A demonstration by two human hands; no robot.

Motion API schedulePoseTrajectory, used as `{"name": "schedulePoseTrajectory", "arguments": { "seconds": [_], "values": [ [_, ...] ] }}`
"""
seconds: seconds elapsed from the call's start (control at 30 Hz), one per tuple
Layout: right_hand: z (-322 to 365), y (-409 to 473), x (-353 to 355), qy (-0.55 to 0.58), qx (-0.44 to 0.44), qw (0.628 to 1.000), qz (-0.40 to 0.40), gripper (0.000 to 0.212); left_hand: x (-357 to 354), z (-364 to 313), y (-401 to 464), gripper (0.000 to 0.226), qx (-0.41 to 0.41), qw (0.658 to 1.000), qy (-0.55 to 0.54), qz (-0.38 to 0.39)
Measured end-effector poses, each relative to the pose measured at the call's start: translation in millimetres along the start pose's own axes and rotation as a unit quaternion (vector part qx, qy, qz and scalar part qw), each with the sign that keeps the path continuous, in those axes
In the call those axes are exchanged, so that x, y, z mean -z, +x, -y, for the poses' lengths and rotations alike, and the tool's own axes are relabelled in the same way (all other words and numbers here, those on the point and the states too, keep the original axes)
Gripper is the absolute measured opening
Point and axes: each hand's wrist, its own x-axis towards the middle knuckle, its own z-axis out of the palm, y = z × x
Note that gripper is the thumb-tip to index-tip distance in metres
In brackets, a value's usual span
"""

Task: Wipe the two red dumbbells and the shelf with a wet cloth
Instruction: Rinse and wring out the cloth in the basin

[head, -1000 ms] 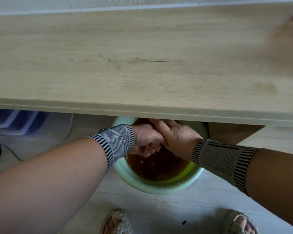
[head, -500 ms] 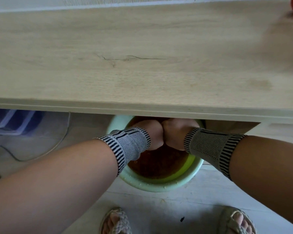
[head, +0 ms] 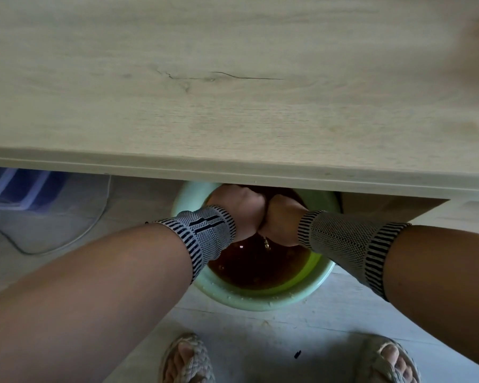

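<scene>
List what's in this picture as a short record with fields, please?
setting: pale wooden shelf above a tiled floor
basin: green, on the floor, partly under the shelf edge, holding dark brown water
left hand: over the basin, pressed against the right hand
fingers: hidden by the shelf edge
cloth: cannot be made out
wrists: both in striped knit bands
dumbbells: not in view

The one head-worn view looks steeply down from close above. The shelf (head: 233,78) lies far, feet (head: 188,360) near.
</scene>
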Motion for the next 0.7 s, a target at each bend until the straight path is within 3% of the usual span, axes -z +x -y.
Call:
{"name": "schedulePoseTrajectory", "arguments": {
  "seconds": [0.13, 0.23, 0.3, 0.37, 0.43, 0.5, 0.6, 0.7],
  "values": [
    [2.2, 2.2, 7.1, 0.060, -0.046, 0.997, 0.022, 0.027, -9.0, 3.7, 4.5, 0.016, -0.029, 0.999, 0.001, -0.015],
    [5.1, -3.7, 6.9, 0.171, -0.065, 0.981, 0.061, 0.024, -17.6, 10.1, 6.8, 0.022, -0.048, 0.998, -0.015, -0.032],
    [-2.9, 3.5, 2.5, 0.274, -0.094, 0.955, 0.061, 0.009, -21.1, 12.9, 10.8, 0.026, -0.062, 0.997, -0.022, -0.048],
    [-8.2, 6.3, 5.4, 0.289, -0.134, 0.944, 0.084, 0.031, -23.8, 11.4, 11.8, 0.025, -0.070, 0.993, -0.030, -0.093],
    [-10.4, 7.7, 7.0, 0.282, -0.133, 0.947, 0.083, 0.024, -21.4, 11.4, 9.5, 0.020, -0.058, 0.989, -0.073, -0.111],
    [-12.4, 4.5, 10.0, 0.306, -0.125, 0.942, 0.063, 0.009, -17.0, 13.8, 6.3, 0.015, -0.049, 0.987, -0.135, -0.073],
    [-16.0, -1.0, 9.3, 0.460, -0.145, 0.872, 0.079, 0.013, -17.1, 18.0, 1.5, 0.049, -0.024, 0.988, -0.150, 0.024],
    [-18.3, -12.4, 6.7, 0.519, -0.151, 0.841, 0.015, 0.011, -25.3, 15.8, -4.5, 0.056, 0.059, 0.947, -0.304, 0.082]
  ]
}}
